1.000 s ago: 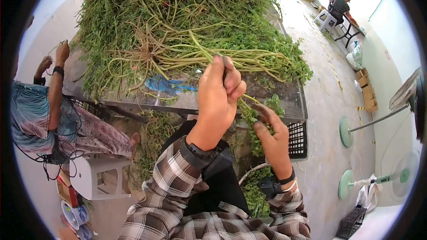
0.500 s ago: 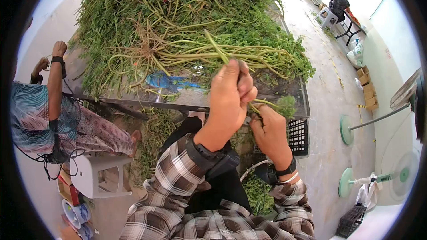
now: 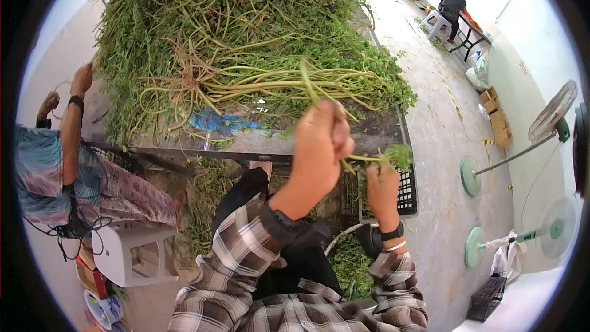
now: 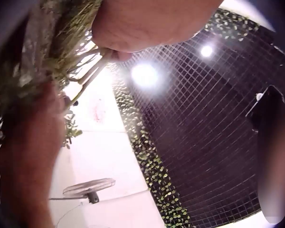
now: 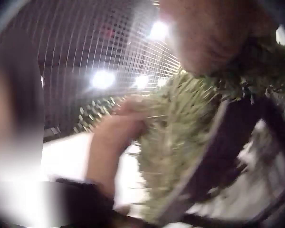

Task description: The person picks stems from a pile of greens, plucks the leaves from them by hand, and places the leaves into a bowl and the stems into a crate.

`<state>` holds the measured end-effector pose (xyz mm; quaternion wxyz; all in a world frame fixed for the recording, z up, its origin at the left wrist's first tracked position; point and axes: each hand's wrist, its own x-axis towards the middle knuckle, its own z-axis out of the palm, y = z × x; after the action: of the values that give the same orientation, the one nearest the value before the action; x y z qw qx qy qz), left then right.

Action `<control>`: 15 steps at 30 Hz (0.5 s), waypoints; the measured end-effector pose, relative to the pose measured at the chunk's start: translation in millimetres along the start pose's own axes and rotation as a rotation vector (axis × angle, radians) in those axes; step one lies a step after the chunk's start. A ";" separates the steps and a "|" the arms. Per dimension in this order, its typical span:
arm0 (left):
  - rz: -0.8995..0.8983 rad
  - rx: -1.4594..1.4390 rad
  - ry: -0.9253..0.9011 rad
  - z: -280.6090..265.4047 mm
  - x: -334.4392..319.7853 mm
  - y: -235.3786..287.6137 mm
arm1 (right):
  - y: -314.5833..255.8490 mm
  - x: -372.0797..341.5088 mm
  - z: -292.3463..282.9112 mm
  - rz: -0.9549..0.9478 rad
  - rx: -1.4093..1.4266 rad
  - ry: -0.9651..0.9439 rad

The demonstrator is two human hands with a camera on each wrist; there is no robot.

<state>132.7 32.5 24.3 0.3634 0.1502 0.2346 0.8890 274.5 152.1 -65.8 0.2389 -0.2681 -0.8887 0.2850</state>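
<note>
Green, the leafy herb stem (image 3: 361, 158) slants from beyond the left hand (image 3: 319, 147) down rightward to the right hand (image 3: 383, 192) – left fingers curled round its middle, right fingertips pinching it beside the leaves. The table's near edge (image 3: 246, 150) lies beyond; open floor (image 3: 445, 221) spreads rightward.

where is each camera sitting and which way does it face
Head: on the head, looking forward and down at the green heap and held stems; left hand, right hand and checked sleeves show.
Left wrist: on that wrist, facing upward to mesh and lights; left hand at top, right hand at left.
Right wrist: on that wrist, angled upward; right hand at top, left hand left of centre.
Shared: both wrist views show mesh, lights and both hands.
</note>
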 end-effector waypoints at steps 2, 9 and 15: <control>0.149 0.073 -0.011 3.3 1.9 25.6 | 7.7 -6.9 -5.1 -0.171 -0.415 0.001; 0.118 0.042 -0.003 -5.0 6.1 24.5 | -28.5 -30.9 -47.7 0.739 1.066 -0.019; 0.110 0.078 -0.034 -1.0 4.3 13.9 | -24.6 -32.5 -61.8 0.377 0.983 0.033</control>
<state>121.3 26.6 31.3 0.3118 0.1921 0.2541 0.8952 325.9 138.6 -14.4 0.2953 -0.2839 -0.5824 0.7021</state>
